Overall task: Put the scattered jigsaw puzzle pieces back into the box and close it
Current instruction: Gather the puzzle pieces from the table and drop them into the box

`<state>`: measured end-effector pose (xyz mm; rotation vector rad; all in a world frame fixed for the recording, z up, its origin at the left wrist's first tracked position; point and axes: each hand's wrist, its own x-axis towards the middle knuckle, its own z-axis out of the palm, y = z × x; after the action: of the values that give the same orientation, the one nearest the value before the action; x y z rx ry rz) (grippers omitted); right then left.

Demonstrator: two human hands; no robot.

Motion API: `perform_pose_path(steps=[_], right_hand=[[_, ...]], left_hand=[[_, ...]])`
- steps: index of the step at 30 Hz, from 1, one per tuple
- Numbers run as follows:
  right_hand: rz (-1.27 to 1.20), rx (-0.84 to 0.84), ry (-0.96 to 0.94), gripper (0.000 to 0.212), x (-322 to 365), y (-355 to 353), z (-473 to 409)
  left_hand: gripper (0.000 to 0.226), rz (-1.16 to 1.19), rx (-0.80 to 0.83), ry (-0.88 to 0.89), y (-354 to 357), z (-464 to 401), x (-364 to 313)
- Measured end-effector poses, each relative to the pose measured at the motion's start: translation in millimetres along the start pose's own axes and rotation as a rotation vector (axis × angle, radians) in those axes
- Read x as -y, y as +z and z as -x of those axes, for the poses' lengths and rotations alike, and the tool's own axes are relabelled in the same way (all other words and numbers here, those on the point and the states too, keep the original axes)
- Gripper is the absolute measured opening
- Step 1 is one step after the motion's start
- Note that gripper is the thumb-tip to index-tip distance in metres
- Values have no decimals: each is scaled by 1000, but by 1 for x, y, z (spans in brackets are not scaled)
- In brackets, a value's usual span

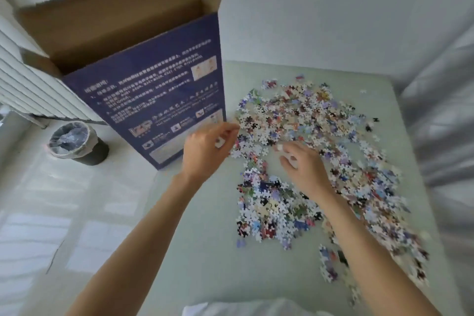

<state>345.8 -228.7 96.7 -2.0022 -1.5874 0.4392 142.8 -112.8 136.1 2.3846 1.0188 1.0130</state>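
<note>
Lying loose: jigsaw puzzle pieces (pixel 318 151), a broad scatter over the centre and right of the frame, many overlapping, on the pale green table (pixel 205 238).
Box: tall blue cardboard box (pixel 159 100) standing upright at the table's left edge, upper left of the frame; top flaps open, brown inside showing, white print on the near face too blurred to read.
Box to pieces: nearest pieces lie just beside the box's lower right corner; none seen inside from this angle.
Left hand (pixel 207 151): at frame centre, in front of the box's lower right corner, at the left fringe of the scatter; fingers curled in, tips drawn together. Whether they pinch a piece cannot be told through the motion blur.
Right hand (pixel 305 167): palm down on the scatter just right of centre; fingers bent and resting on the pieces. A firm hold on any piece cannot be told.
Forearms: both bare, entering from the bottom edge.
Surroundings: lined waste bin (pixel 77 142) on the floor at left, below the box; white slatted radiator (pixel 30 84) at the left edge; grey-white drape (pixel 441 115) along the right edge.
</note>
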Motion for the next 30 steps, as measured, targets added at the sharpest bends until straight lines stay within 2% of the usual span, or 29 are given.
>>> perform_pose_path(steps=[3,5,9,11,14,18,20,22,25,30], right_hand=[[12,64,202,27,-43,8,56],[20,72,297,27,-65,15,88],[79,16,442,33,-101,26,165],[167,15,505,54,-114,36,201],[292,-13,662,72,-128,47,247],[239,-116,1004,91,-139,59,290],[175,-156,1105,96,-137,70,287],[164,-149,1124,82,-126,86,269],[151,-167,1049,65,-108,116,219],[111,-146,851,68,-87,134,146]], left_hand=[[35,17,458,-260,53,40,4],[56,-69,686,-331,79,70,12],[95,-177,835,-297,120,129,18],[109,-260,901,-280,130,153,20],[116,-318,911,-193,137,181,20],[100,-307,859,-99,147,205,12],[93,-290,806,-91,151,210,9],[90,-288,784,-89,152,211,8],[87,-289,782,-85,152,212,12],[81,-253,777,-124,148,203,9]])
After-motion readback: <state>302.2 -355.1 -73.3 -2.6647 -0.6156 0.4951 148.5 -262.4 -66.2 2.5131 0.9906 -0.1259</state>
